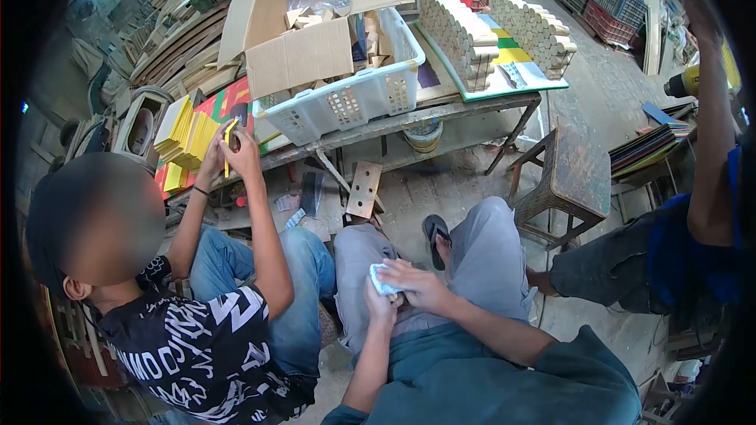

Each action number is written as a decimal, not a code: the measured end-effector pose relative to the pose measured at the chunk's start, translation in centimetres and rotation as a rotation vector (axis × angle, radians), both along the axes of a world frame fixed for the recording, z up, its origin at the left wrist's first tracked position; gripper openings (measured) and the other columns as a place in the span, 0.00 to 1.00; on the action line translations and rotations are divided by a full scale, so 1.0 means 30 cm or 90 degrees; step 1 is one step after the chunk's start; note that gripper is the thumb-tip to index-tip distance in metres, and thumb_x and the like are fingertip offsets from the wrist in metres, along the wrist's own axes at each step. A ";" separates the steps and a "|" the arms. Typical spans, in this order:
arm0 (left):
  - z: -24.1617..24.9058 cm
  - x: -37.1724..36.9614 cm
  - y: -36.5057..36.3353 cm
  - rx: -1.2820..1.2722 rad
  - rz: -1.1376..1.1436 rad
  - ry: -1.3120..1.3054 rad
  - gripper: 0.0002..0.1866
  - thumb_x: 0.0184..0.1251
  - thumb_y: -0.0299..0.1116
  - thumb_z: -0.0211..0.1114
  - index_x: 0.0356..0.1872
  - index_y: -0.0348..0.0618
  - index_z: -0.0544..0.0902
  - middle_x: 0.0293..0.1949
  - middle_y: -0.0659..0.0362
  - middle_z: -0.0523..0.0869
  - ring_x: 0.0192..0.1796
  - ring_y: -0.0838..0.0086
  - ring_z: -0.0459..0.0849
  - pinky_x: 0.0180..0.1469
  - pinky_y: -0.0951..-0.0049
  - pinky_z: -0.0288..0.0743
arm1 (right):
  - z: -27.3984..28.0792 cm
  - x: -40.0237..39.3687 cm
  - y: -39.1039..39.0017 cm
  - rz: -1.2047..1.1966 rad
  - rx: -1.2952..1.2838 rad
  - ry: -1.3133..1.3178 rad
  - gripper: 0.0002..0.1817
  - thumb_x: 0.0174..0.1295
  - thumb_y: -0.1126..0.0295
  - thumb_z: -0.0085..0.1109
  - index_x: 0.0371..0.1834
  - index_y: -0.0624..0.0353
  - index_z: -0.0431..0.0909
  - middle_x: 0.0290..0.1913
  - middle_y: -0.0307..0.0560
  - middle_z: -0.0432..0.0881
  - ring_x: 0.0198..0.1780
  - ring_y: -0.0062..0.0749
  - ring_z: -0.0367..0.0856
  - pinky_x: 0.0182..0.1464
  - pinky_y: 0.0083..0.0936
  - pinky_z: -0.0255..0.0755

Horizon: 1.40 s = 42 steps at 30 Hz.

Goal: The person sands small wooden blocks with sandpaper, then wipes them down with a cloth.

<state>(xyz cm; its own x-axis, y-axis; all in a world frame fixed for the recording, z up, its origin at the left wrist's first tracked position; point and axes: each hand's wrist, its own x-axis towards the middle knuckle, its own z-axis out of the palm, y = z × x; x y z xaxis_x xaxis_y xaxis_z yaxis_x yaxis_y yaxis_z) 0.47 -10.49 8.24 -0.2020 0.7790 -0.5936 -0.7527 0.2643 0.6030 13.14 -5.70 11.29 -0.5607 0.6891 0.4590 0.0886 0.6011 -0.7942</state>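
Both my hands meet over my lap. My right hand is closed on a small folded white-and-light-blue sheet, pressing it from above. Below it, my left hand is closed, fingers curled upward around a small tan wooden piece, mostly hidden between the hands. The folded sheet lies right against the left fingertips. My knees in grey trousers are spread on either side.
A person at left holds a yellow piece beside stacked yellow boards. Ahead, a workbench bears a white crate, a cardboard box and bundled wooden rods. A stool and another person are at right.
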 end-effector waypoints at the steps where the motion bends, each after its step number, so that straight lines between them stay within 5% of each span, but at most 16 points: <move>1: 0.041 -0.003 0.012 0.026 -0.042 -0.017 0.19 0.73 0.48 0.41 0.45 0.46 0.73 0.22 0.60 0.76 0.14 0.76 0.71 0.09 0.79 0.56 | -0.021 0.001 0.010 -0.069 -0.036 -0.046 0.29 0.50 0.88 0.47 0.57 0.55 0.79 0.58 0.54 0.77 0.63 0.47 0.73 0.67 0.33 0.65; 2: 0.037 -0.003 0.009 0.026 -0.042 -0.016 0.19 0.73 0.48 0.41 0.45 0.46 0.73 0.22 0.60 0.76 0.14 0.76 0.71 0.09 0.79 0.56 | -0.054 0.003 0.022 -0.139 -0.072 -0.092 0.29 0.50 0.88 0.47 0.57 0.55 0.79 0.58 0.54 0.78 0.63 0.47 0.74 0.67 0.34 0.66; 4: 0.012 -0.006 0.008 0.030 -0.027 0.202 0.17 0.73 0.41 0.42 0.48 0.39 0.73 0.35 0.56 0.81 0.29 0.74 0.80 0.25 0.74 0.74 | -0.071 0.009 0.054 -0.158 -0.022 -0.074 0.28 0.51 0.87 0.47 0.56 0.55 0.79 0.56 0.56 0.78 0.62 0.47 0.75 0.65 0.36 0.67; 5: -0.028 -0.016 0.007 0.013 -0.032 0.245 0.19 0.72 0.38 0.42 0.53 0.36 0.72 0.45 0.52 0.80 0.40 0.71 0.81 0.43 0.73 0.76 | -0.074 0.013 0.035 -0.167 -0.027 -0.061 0.29 0.49 0.88 0.46 0.56 0.56 0.79 0.56 0.55 0.79 0.62 0.47 0.75 0.66 0.36 0.66; 8: -0.050 -0.003 0.000 0.199 0.048 0.340 0.21 0.69 0.35 0.42 0.57 0.33 0.70 0.52 0.50 0.75 0.49 0.71 0.77 0.52 0.74 0.71 | -0.003 -0.013 -0.018 -0.122 -0.008 0.011 0.30 0.47 0.90 0.46 0.56 0.59 0.78 0.56 0.55 0.79 0.61 0.48 0.75 0.68 0.35 0.64; 13: 0.136 -0.012 -0.030 0.237 -0.030 0.425 0.23 0.67 0.31 0.41 0.61 0.31 0.66 0.56 0.49 0.72 0.48 0.70 0.76 0.51 0.75 0.71 | -0.052 0.023 0.063 -0.246 -0.027 -0.035 0.28 0.48 0.89 0.47 0.52 0.57 0.80 0.58 0.54 0.77 0.61 0.45 0.76 0.66 0.38 0.67; 16: 0.011 -0.046 -0.026 0.258 -0.110 0.871 0.24 0.67 0.30 0.44 0.64 0.35 0.64 0.53 0.50 0.73 0.39 0.73 0.77 0.43 0.73 0.73 | 0.019 0.000 -0.019 -0.134 0.008 0.050 0.31 0.45 0.91 0.45 0.55 0.59 0.79 0.56 0.54 0.79 0.62 0.48 0.75 0.68 0.40 0.64; 18: 0.130 -0.004 -0.002 0.274 -0.025 0.779 0.24 0.68 0.28 0.43 0.65 0.35 0.63 0.52 0.52 0.74 0.37 0.77 0.75 0.41 0.74 0.72 | 0.056 -0.034 -0.066 -0.045 -0.019 0.080 0.31 0.44 0.91 0.46 0.55 0.59 0.79 0.55 0.55 0.80 0.61 0.49 0.76 0.67 0.37 0.65; 21: 0.162 -0.002 -0.033 0.306 -0.063 0.392 0.25 0.67 0.28 0.43 0.67 0.37 0.61 0.54 0.50 0.73 0.41 0.75 0.76 0.46 0.77 0.71 | -0.023 0.005 0.042 -0.204 -0.073 0.012 0.29 0.45 0.92 0.43 0.52 0.65 0.79 0.53 0.58 0.80 0.61 0.46 0.77 0.66 0.33 0.65; 24: 0.201 0.001 -0.016 0.236 -0.007 0.412 0.26 0.67 0.30 0.44 0.68 0.38 0.60 0.58 0.52 0.70 0.58 0.71 0.72 0.59 0.73 0.66 | -0.020 0.047 0.103 -0.289 -0.040 -0.006 0.29 0.46 0.93 0.42 0.53 0.66 0.78 0.53 0.59 0.80 0.62 0.46 0.76 0.66 0.33 0.65; 26: 0.167 -0.006 -0.005 0.236 0.038 0.352 0.26 0.73 0.29 0.47 0.70 0.40 0.54 0.60 0.49 0.68 0.55 0.72 0.74 0.55 0.72 0.71 | 0.051 0.047 0.053 -0.268 -0.075 0.028 0.30 0.45 0.94 0.42 0.53 0.65 0.78 0.54 0.59 0.80 0.64 0.47 0.74 0.68 0.36 0.63; 28: 0.178 -0.004 0.011 0.169 0.082 0.114 0.32 0.72 0.30 0.57 0.71 0.41 0.51 0.61 0.49 0.69 0.59 0.69 0.74 0.58 0.67 0.72 | 0.107 0.023 0.004 -0.221 -0.029 0.081 0.32 0.42 0.94 0.43 0.53 0.65 0.79 0.54 0.58 0.80 0.64 0.49 0.74 0.68 0.39 0.62; 33: 0.126 0.086 0.005 0.245 0.124 0.049 0.16 0.65 0.18 0.61 0.52 0.38 0.72 0.51 0.55 0.79 0.54 0.68 0.80 0.57 0.66 0.76 | 0.099 -0.021 0.004 -0.246 0.032 0.058 0.34 0.41 0.94 0.44 0.56 0.63 0.78 0.56 0.60 0.78 0.65 0.52 0.72 0.70 0.42 0.58; 36: 0.165 0.097 -0.004 0.230 0.148 0.051 0.16 0.64 0.19 0.62 0.52 0.37 0.72 0.52 0.54 0.79 0.54 0.69 0.80 0.58 0.67 0.76 | 0.092 -0.004 0.074 -0.326 0.013 0.010 0.33 0.44 0.93 0.45 0.57 0.63 0.77 0.56 0.60 0.78 0.66 0.52 0.71 0.71 0.43 0.57; 40: 0.158 0.065 -0.011 0.148 0.079 0.202 0.17 0.64 0.20 0.63 0.53 0.36 0.72 0.52 0.53 0.79 0.56 0.67 0.79 0.61 0.64 0.73 | 0.154 -0.015 -0.026 -0.181 0.058 0.048 0.33 0.41 0.92 0.42 0.53 0.63 0.80 0.54 0.59 0.80 0.65 0.52 0.72 0.70 0.44 0.57; 42: 0.182 0.059 -0.026 0.308 0.120 0.102 0.18 0.65 0.21 0.63 0.54 0.35 0.71 0.53 0.52 0.78 0.58 0.66 0.78 0.64 0.62 0.71 | 0.064 0.023 0.087 -0.313 -0.074 -0.017 0.30 0.46 0.93 0.43 0.54 0.66 0.78 0.56 0.59 0.80 0.65 0.50 0.72 0.70 0.38 0.58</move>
